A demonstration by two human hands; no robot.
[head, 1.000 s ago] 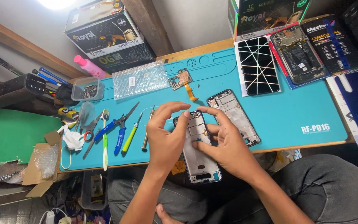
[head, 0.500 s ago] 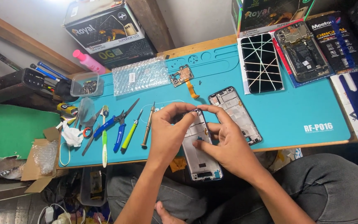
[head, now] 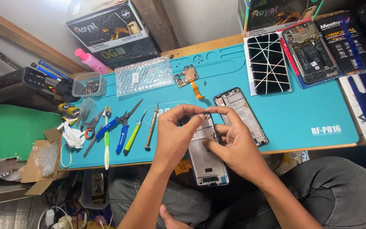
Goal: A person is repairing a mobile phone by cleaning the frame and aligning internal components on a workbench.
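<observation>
Just below the middle of the frame, both hands work on an opened phone frame (head: 208, 163) that lies over the near edge of the teal work mat (head: 301, 114), its lower end hanging past the mat above the person's lap. The left hand (head: 175, 135) curls over the frame's upper left side, thumb and forefinger pinched at its top edge; the right hand (head: 234, 146) grips the frame from the right, forefinger arched to the same top edge and thumb pressed on the inner plate. Whatever small part sits between the fingertips is too small to make out. Just right of the hands, a second phone frame (head: 241, 114) lies flat and tilted on the mat. A small circuit board with an orange flex cable (head: 188, 79) lies above the hands, near a sheet of bubble wrap (head: 142, 76). To the left of the hands a screwdriver (head: 151, 126) lies beside a green-handled tool (head: 132, 136) and blue-handled cutters (head: 121, 129). In the upper right of the frame a cracked phone screen (head: 267, 63) rests next to another opened phone (head: 311, 51).
</observation>
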